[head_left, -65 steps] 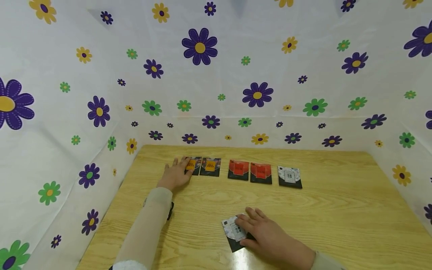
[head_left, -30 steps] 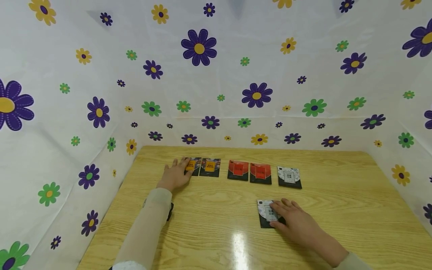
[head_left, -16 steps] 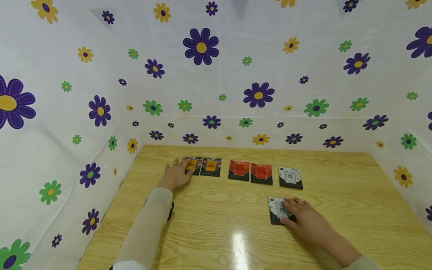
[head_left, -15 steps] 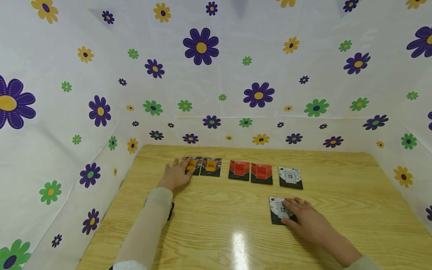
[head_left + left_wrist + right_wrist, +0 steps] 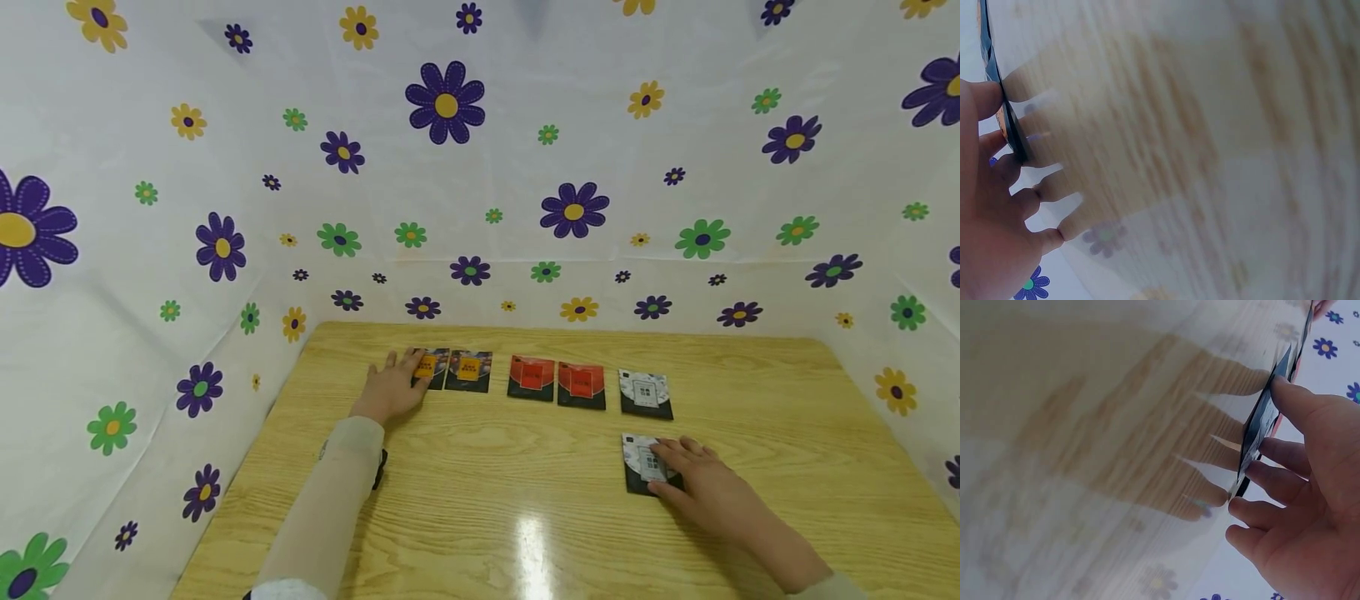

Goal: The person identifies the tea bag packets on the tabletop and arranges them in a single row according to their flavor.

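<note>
My right hand [image 5: 708, 485] rests its fingertips and thumb on a flat white-and-black sachet [image 5: 637, 457] with a grey label, lying on the wooden table. In the right wrist view, the fingers [image 5: 1282, 478] and thumb touch the upper face of this thin sachet. Just beyond it sits a matching white-and-black sachet [image 5: 647, 393]. At the far left, my left hand [image 5: 388, 393] lies with its fingers spread, touching the left edge of a dark sachet [image 5: 429, 379] with an orange label. A second orange-labelled sachet [image 5: 468, 372] is beside that one.
Two red-and-black sachets, the left one [image 5: 531, 377] and the right one [image 5: 581, 386], lie mid-row between the orange-labelled pair and the white one. White flower-printed sheeting [image 5: 510, 167] stands behind and at both sides of the wooden table [image 5: 450, 500].
My right hand has slid the white-and-black sachet from the near middle rightward and away, turning it straighter, to just in front of its match. The left hand has stayed put.
</note>
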Demonstrator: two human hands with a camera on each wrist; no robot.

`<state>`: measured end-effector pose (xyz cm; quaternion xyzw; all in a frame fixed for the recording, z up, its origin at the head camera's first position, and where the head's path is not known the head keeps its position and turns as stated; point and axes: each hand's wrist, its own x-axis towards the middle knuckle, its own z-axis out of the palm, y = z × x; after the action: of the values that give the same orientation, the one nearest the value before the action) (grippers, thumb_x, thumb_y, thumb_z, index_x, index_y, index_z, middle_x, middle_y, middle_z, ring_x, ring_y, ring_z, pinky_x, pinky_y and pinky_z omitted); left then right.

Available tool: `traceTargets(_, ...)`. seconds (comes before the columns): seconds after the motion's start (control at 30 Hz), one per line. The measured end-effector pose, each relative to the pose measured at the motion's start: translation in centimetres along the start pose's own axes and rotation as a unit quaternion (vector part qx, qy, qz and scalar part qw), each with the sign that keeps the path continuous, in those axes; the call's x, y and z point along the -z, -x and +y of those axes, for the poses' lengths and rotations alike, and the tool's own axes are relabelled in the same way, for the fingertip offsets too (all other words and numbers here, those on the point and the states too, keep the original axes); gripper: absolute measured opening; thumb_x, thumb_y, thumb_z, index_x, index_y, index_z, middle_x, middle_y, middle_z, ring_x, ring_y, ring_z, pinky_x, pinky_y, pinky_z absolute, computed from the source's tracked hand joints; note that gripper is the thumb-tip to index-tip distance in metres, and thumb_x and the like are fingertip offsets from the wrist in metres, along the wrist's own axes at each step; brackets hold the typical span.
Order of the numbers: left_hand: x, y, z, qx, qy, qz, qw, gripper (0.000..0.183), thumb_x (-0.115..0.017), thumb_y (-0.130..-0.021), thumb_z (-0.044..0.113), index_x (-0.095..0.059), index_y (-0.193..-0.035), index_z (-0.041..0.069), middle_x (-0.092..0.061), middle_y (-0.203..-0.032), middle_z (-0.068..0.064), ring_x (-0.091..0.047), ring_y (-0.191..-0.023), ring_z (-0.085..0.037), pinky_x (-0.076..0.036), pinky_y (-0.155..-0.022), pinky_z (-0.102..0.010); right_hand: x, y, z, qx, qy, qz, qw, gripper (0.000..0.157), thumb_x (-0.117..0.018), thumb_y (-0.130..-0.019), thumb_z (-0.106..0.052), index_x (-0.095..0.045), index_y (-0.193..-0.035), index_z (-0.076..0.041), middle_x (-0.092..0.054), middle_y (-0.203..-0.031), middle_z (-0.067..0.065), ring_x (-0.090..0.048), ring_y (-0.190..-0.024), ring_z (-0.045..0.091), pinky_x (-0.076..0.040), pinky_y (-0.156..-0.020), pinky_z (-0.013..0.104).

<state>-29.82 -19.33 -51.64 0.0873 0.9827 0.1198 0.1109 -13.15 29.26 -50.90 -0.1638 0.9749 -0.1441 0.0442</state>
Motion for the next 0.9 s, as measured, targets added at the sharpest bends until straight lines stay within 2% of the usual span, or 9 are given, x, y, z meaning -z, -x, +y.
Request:
traceTargets(0.47, -0.1, -0.2, -0.2, 0.002, 0.003, -0.002, 1.0, 0.068, -0.04, -0.112, 0.044, -0.018, -0.171, 0.018, -0.015, -0.178, -0.011, -0.009, -0.164, -0.044, -0.006, -0.128, -0.074, 1.1, 0.8, 2.8, -0.02, 0.008, 0.006, 1.0, 0.061, -0.074, -0.099, -0.035, -0.061, -0.145, 0.003, -0.059, -0.146, 0.031, -0.046, -0.136, 0.066, -0.037, -0.11, 0.079)
traceTargets(0.9, -0.4, -0.5, -0.4, 0.002, 0.003, -0.006, 1.0, 0.069, -0.04, -0.112, 0.046, -0.017, -0.171, 0.019, -0.014, -0.178, -0.009, -0.008, -0.164, -0.043, -0.006, -0.128, -0.074, 2.1, 0.7, 5.6, -0.037, 0.023, 0.0, 0.999, 0.059, -0.072, -0.1, -0.03, -0.059, -0.144, 0.007, -0.055, -0.145, 0.04, -0.045, -0.131, 0.07, -0.04, -0.102, 0.082)
